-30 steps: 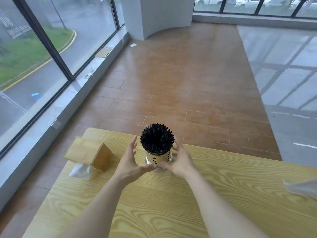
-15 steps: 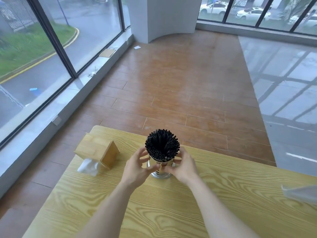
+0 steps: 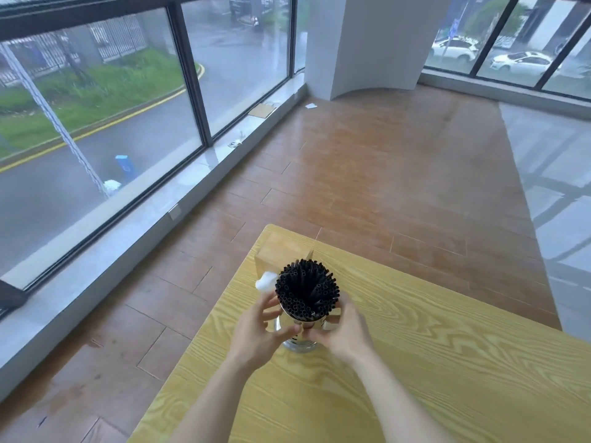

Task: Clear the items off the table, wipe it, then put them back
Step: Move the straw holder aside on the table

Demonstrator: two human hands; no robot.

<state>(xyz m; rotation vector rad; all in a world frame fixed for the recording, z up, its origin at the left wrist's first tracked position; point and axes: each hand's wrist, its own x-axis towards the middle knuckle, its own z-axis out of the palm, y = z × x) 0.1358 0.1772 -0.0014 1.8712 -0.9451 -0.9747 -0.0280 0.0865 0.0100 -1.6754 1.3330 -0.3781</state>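
Observation:
A shiny metal holder packed with black straws stands near the far left corner of the light wooden table. My left hand wraps its left side and my right hand its right side, fingertips meeting at the front. Right behind the straws sits a wooden tissue box with a white tissue sticking out; the straws hide most of it.
Beyond the table lies a brown wood-plank floor. A low window sill and tall glass windows run along the left. A white pillar stands at the far end. The table's left edge is close to my left forearm.
My view has swung left and up, so the tissue box now appears behind the straws instead of to their left. Both hands have closed tighter around the holder.

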